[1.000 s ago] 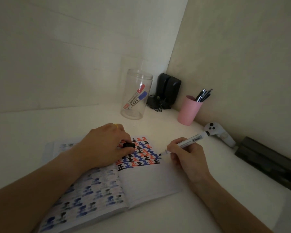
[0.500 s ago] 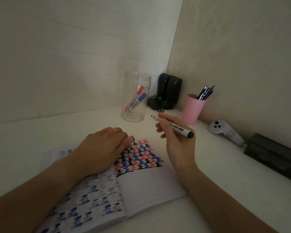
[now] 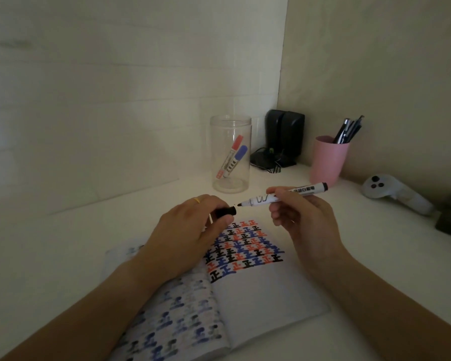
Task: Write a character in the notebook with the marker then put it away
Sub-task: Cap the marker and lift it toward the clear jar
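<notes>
the right hand (image 3: 305, 222) is closed around the marker (image 3: 284, 195), which is held up above the notebook (image 3: 258, 295). the marker is held almost flat, with its black tip pointed left. the left hand (image 3: 188, 233) is closed around the black cap (image 3: 226, 211), pinched between thumb and fingers. the open end of the cap is faced at the tip, and the two are very close but not joined. a gold ring (image 3: 197, 200) is worn on the left hand.

the notebook is laid open on the white bench (image 3: 76, 243) under both hands. rows of one character in black, red and blue are seen at the top of its right page. the lower part of that page is blank. blurred marks are seen on the left page.

behind the hands, a clear jar (image 3: 231, 153) is stood on the bench, with a red marker (image 3: 231, 155) and a blue marker (image 3: 236, 160) leaned inside it. a pink cup (image 3: 327, 160) of pens is stood to the right, near the wall.
</notes>
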Demonstrator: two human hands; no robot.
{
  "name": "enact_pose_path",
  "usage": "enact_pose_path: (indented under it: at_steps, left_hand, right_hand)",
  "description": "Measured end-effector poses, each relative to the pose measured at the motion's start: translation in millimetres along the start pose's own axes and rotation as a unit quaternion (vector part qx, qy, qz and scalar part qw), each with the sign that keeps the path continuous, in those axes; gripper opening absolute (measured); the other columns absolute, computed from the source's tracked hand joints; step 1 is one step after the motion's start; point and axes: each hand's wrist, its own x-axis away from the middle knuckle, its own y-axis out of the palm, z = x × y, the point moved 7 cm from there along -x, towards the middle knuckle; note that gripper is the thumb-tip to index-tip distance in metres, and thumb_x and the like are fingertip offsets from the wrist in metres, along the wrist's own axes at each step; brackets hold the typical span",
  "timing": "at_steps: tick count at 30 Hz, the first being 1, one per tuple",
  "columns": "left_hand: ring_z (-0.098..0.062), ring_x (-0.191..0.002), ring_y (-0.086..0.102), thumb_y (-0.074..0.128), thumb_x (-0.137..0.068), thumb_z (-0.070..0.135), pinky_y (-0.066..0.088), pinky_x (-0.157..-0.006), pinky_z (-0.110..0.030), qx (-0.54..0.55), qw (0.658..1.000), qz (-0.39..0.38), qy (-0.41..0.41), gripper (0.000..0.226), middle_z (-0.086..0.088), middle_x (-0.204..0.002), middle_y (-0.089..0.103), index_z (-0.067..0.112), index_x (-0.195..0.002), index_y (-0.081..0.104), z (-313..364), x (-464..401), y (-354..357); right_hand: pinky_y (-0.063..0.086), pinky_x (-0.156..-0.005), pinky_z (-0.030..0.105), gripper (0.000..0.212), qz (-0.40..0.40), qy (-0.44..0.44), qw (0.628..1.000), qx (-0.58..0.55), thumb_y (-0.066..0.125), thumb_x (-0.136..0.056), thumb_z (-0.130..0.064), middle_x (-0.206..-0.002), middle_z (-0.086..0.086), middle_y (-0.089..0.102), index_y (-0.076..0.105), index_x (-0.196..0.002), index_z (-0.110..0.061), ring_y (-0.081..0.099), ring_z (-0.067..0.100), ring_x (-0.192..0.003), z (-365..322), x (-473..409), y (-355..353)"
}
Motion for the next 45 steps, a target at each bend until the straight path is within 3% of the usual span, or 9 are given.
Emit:
enact_pose_path:
  at_steps: [10, 13, 17, 23, 30, 34, 39, 41, 45]
  left_hand:
    - [-0.008, -0.087, 0.06, 0.042, -0.096, 0.053, 0.05, -0.078, -0.027, 0.017, 0.999, 0.031, 0.037, 0.036, 0.011, -0.104, 0.065, 0.03, -0.116, 0.06, 6, 2, -7]
    - [-0.006, -0.088, 0.064, 0.057, -0.093, 0.044, 0.049, -0.078, -0.015, 0.095, 0.993, 0.068, 0.026, 0.026, 0.012, -0.099, 0.07, 0.029, -0.112, 0.065, 6, 3, -16]
    - [-0.012, -0.08, 0.075, 0.08, -0.08, 0.019, 0.057, -0.078, -0.019, 0.313, 0.941, 0.124, -0.037, 0.025, 0.004, -0.087, 0.079, 0.02, -0.103, 0.071, -4, 3, -27]
    - [-0.026, -0.08, 0.078, 0.075, -0.08, 0.004, 0.06, -0.079, -0.026, 0.46, 0.88, 0.104, -0.057, 0.022, -0.006, -0.088, 0.081, 0.008, -0.102, 0.076, -5, 5, -34]
    - [-0.024, -0.052, 0.071, 0.073, -0.078, 0.02, 0.056, -0.059, -0.022, 0.442, 0.892, 0.078, -0.058, 0.018, -0.01, -0.067, 0.077, 0.006, -0.088, 0.078, -3, 9, -28]
    - [-0.02, -0.05, 0.067, 0.07, -0.08, 0.029, 0.055, -0.06, -0.023, 0.427, 0.9, 0.068, -0.061, 0.02, -0.006, -0.063, 0.073, 0.011, -0.086, 0.076, 0, 4, -22]
    - [-0.013, -0.054, 0.06, 0.047, -0.094, 0.044, 0.047, -0.059, -0.016, 0.28, 0.95, 0.125, -0.059, 0.029, -0.004, -0.062, 0.066, 0.023, -0.081, 0.062, -10, 0, -28]
    - [-0.01, -0.056, 0.058, 0.041, -0.098, 0.043, 0.043, -0.057, -0.012, 0.212, 0.968, 0.128, -0.048, 0.035, -0.003, -0.063, 0.064, 0.02, -0.079, 0.058, -12, 2, -32]
    - [-0.016, -0.062, 0.058, 0.035, -0.102, 0.047, 0.043, -0.058, -0.024, 0.116, 0.988, 0.101, -0.017, 0.041, 0.002, -0.062, 0.06, 0.026, -0.072, 0.052, -13, -1, -30]
  right_hand:
    - [0.058, -0.065, 0.025, 0.011, -0.057, 0.002, 0.998, 0.024, 0.065, -0.091, -0.003, -0.071, 0.011, 0.074, 0.075, -0.097, -0.004, 0.069, 0.018, -0.067, 1, 7, 14]
    - [0.059, -0.065, 0.025, 0.008, -0.065, 0.014, 0.998, 0.011, 0.071, -0.087, -0.005, -0.077, 0.015, 0.077, 0.075, -0.094, -0.006, 0.073, 0.021, -0.07, -1, 8, 17]
    - [0.059, -0.064, 0.023, 0.019, -0.081, 0.047, 0.995, -0.019, 0.077, -0.074, -0.014, -0.078, 0.012, 0.077, 0.079, -0.092, -0.008, 0.071, 0.018, -0.069, -3, 10, 18]
    - [0.061, -0.062, 0.02, 0.02, -0.102, 0.075, 0.99, -0.064, 0.077, -0.074, -0.007, -0.077, 0.013, 0.077, 0.081, -0.093, -0.005, 0.073, 0.017, -0.066, 0, 15, 22]
    - [0.062, -0.07, 0.026, 0.026, -0.131, 0.012, 0.991, 0.024, 0.082, -0.065, -0.014, -0.08, 0.017, 0.079, 0.081, -0.09, -0.005, 0.076, 0.024, -0.073, -6, 22, 18]
    - [0.061, -0.073, 0.032, 0.024, -0.131, -0.028, 0.988, 0.076, 0.08, -0.071, -0.019, -0.08, 0.017, 0.078, 0.081, -0.092, -0.007, 0.073, 0.028, -0.074, -10, 21, 17]
    - [0.053, -0.066, 0.032, 0.015, -0.177, 0.012, 0.984, 0.024, 0.075, -0.083, -0.011, -0.078, 0.013, 0.065, 0.073, -0.097, -0.008, 0.062, 0.024, -0.071, 2, 24, 31]
    - [0.057, -0.071, 0.033, 0.019, -0.154, 0.019, 0.988, -0.005, 0.077, -0.077, -0.011, -0.082, 0.013, 0.069, 0.075, -0.096, -0.009, 0.067, 0.025, -0.074, 1, 22, 30]
    - [0.061, -0.084, 0.027, 0.027, -0.079, 0.022, 0.996, -0.023, 0.079, -0.072, -0.013, -0.099, 0.014, 0.079, 0.08, -0.098, -0.009, 0.077, 0.028, -0.092, -6, 16, 16]
